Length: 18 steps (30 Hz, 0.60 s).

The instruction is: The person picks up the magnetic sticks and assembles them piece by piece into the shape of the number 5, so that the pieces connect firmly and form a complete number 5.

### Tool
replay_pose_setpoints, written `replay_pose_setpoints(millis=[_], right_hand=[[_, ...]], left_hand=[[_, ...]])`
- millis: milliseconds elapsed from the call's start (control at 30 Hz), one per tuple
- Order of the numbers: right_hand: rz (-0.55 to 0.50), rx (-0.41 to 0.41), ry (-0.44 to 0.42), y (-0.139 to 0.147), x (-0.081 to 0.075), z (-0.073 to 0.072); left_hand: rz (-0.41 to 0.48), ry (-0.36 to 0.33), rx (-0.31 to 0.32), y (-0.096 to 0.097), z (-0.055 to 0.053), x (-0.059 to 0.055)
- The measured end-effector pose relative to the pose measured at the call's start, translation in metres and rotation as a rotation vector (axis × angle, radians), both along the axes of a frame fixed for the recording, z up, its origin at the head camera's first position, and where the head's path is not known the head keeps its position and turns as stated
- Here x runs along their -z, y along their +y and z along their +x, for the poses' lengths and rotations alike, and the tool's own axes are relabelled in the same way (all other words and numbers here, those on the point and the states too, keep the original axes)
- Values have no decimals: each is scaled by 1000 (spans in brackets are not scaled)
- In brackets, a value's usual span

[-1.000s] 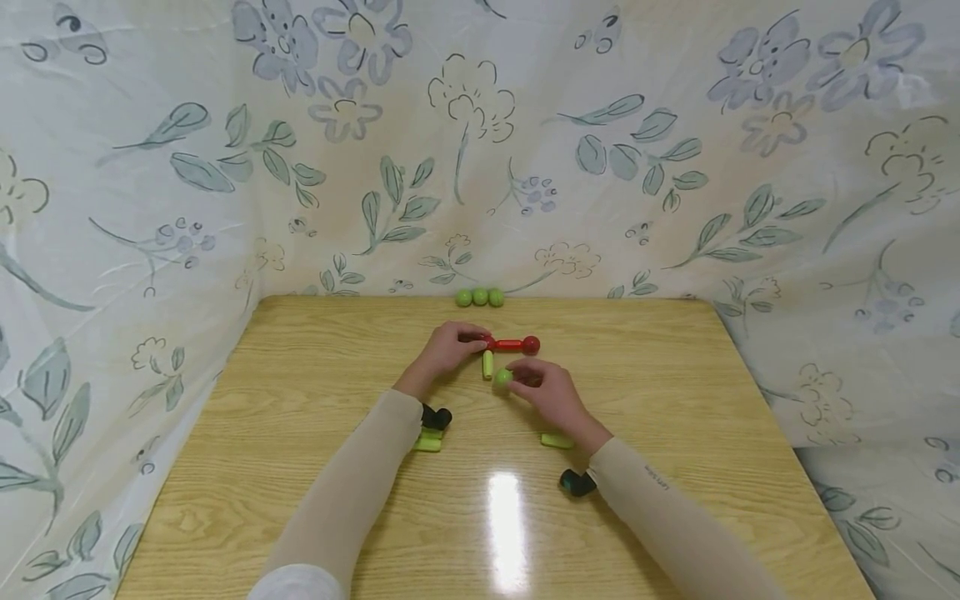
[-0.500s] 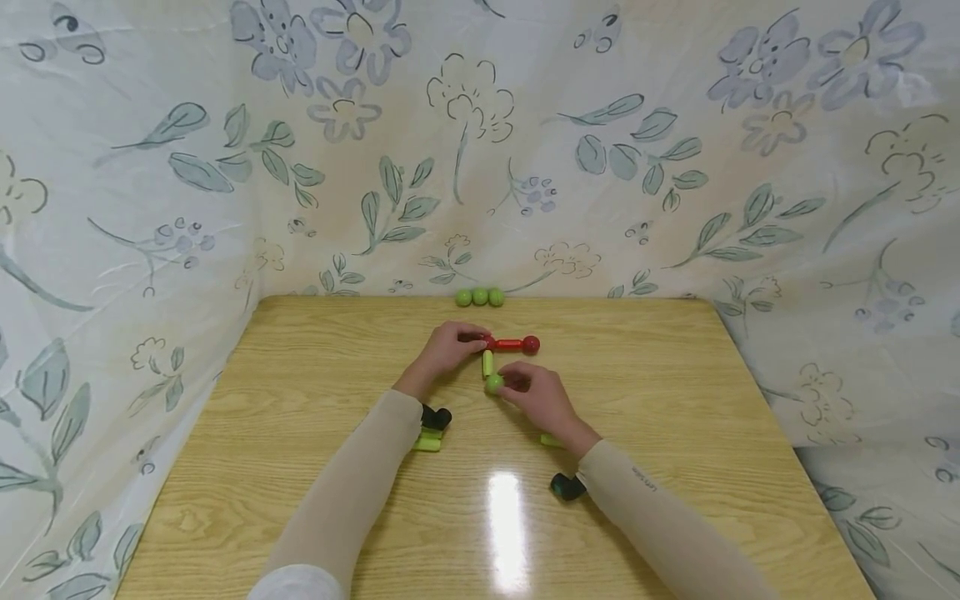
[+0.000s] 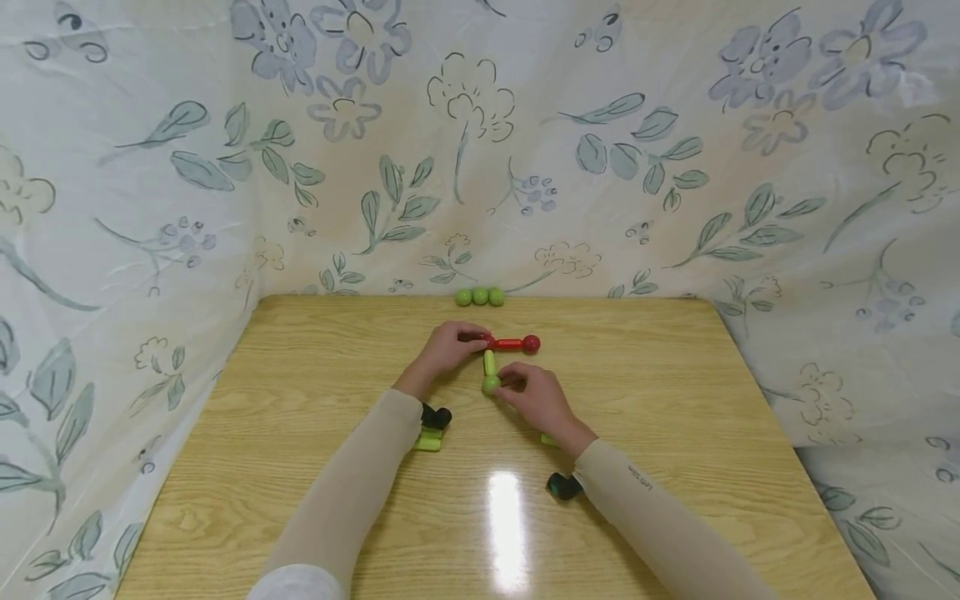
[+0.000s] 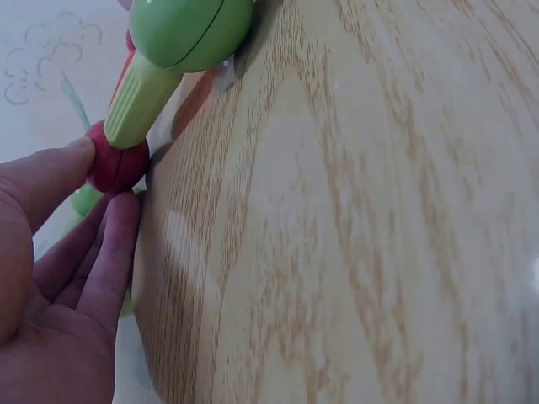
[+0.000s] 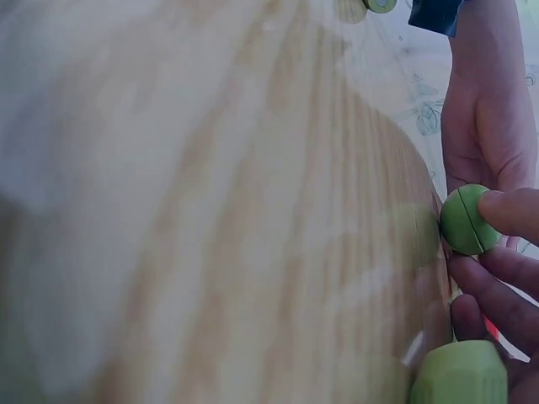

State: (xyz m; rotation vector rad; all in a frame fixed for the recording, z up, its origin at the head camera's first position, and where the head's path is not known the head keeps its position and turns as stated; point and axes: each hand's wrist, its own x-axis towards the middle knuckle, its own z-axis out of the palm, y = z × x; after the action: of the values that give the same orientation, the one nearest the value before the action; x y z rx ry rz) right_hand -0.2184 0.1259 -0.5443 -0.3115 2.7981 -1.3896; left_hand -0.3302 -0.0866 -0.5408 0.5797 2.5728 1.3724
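Just below centre in the head view, a red ball (image 4: 118, 167) is pinched by the left grip (image 3: 450, 346), a green ball (image 3: 490, 386) by the right grip (image 3: 537, 397). A green rod (image 3: 490, 362) is set between. All are judged light, stiff, smooth, best held by the balls' sides.

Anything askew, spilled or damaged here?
Nothing stands out: three green balls sit in a row at the far edge of the table, the red rod runs straight between red balls, and no spill or damage shows.
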Motion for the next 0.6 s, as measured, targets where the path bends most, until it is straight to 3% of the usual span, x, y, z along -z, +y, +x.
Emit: replay_pose_setpoints(millis=[600], right_hand=[[-3, -13, -12, 0, -1, 0]], left_hand=[[-10, -3, 0, 0, 1, -2]])
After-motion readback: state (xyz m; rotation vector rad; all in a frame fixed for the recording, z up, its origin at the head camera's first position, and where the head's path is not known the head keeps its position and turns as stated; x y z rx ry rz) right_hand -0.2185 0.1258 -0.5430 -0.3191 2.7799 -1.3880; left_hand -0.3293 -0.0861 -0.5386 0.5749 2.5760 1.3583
